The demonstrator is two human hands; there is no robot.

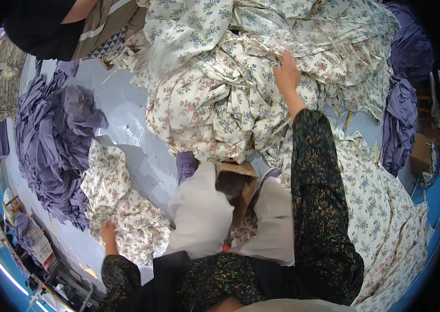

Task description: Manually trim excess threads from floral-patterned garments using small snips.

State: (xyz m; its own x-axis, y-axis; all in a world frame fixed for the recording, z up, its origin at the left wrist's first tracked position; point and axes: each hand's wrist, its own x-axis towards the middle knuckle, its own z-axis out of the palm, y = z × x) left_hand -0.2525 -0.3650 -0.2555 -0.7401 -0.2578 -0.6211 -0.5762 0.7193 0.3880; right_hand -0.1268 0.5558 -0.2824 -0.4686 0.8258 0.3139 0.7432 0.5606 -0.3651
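Observation:
A big heap of cream cloth printed with red and blue flowers [194, 109] fills the far middle. My right arm stretches out over it, and my right hand [286, 75] is at the folds with its fingers extended and nothing visibly gripped. At the lower left, my left hand [109, 231] is closed on the edge of a smaller piece of floral cloth [121, 195], which lies spread in loose folds. The fingertips of the left hand are partly hidden by the cloth.
Purple cloth [48, 145] is heaped at the left, with more purple cloth [401, 119] at the far right. An open cardboard box [243, 200] stands between my knees. Floral cloth [381, 218] spreads along my right. Another person's arm and clothing [87, 34] are at the far left.

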